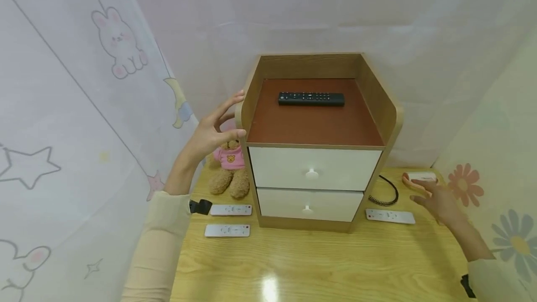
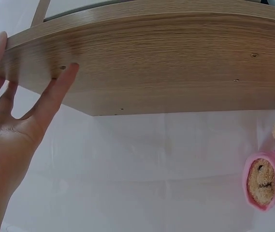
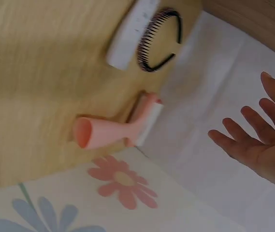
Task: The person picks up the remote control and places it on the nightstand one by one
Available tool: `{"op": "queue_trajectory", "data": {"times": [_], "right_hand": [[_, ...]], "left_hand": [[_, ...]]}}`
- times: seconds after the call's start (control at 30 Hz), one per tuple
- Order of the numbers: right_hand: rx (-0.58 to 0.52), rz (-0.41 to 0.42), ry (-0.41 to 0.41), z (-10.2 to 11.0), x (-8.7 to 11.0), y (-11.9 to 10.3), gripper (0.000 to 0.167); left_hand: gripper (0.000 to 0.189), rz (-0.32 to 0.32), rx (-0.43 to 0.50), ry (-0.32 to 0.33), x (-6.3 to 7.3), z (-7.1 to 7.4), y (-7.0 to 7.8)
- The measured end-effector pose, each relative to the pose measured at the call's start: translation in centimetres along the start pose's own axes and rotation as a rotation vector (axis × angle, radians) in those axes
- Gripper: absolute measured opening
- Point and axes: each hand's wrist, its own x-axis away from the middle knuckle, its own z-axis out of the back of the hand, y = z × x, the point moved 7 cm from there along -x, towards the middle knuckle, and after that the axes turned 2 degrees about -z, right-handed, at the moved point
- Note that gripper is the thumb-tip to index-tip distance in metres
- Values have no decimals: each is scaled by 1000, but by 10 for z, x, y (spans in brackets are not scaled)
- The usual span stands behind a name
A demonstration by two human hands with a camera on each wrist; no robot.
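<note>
My left hand (image 1: 208, 133) touches the left side of a small wooden cabinet (image 1: 398, 115) with two white drawers. In the left wrist view its fingers are spread, and fingertips rest against the wood-grain side panel (image 2: 166, 63). A black remote control (image 1: 311, 99) lies on the cabinet's brown top shelf. Over at the right, my right hand (image 1: 442, 204) is held above the table near a pink lint roller (image 3: 110, 134) with a white roll. Its fingers are apart and hold nothing; the right wrist view shows it clear of the lint roller.
A teddy bear (image 1: 231, 161) in a pink hoodie sits left of the cabinet. In front of it lie two white remotes (image 1: 230, 209) (image 1: 227, 230). Right of the cabinet are a toothed black headband (image 3: 149, 43) and another white remote (image 1: 390, 216). Patterned curtains (image 1: 96, 120) border the wooden table (image 1: 310, 260).
</note>
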Motion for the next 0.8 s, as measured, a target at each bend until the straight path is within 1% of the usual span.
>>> {"op": "queue_trajectory", "data": {"times": [0.03, 0.1, 0.13, 0.2, 0.33, 0.43, 0.6, 0.7, 0.8], "right_hand": [[4, 22, -8, -11, -2, 6, 53], [-21, 66, -27, -32, -5, 18, 55], [-21, 68, -45, -42, -6, 25, 56], [-29, 42, -90, -61, -9, 40, 58], [-3, -76, -209, -91, -4, 66, 58], [37, -102, -241, -103, 1, 76, 60], [5, -133, -253, -115, 8, 84, 64], [-5, -117, -254, -120, 8, 83, 66], [7, -89, -247, -123, 5, 80, 66]], "left_hand": [[73, 0, 4, 1, 0, 1, 0], [73, -1, 11, 1, 0, 2, -1], [73, -2, 16, 0, 0, 2, -1], [73, -4, 24, -1, -1, 3, -1], [73, -14, 30, 0, -2, 3, -1], [72, -25, 25, 3, -2, 3, -1], [72, -29, 28, 0, 0, 1, -2], [72, -33, 23, 1, 1, 1, -1], [72, -41, 14, 0, 0, 0, 0]]}}
